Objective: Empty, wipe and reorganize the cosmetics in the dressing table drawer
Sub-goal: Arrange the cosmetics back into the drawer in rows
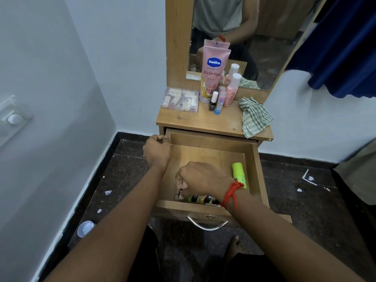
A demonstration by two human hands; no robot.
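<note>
emptying part done: pink plastic tube (213, 72), clear plastic box (180, 99) on wooden surface (195, 121). open wooden drawer (256, 169) holds lime-green tube (240, 174), small dark bottles (196, 199); right hand (201, 180) fingers pinch one, left hand (156, 149) fingers grip its rim. wiping pending.

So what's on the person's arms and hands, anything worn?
No sleeves or gloves show on either arm. The left hand shows nothing on its wrist. The right hand has a knotted red thread with loose ends round its wrist.
</note>
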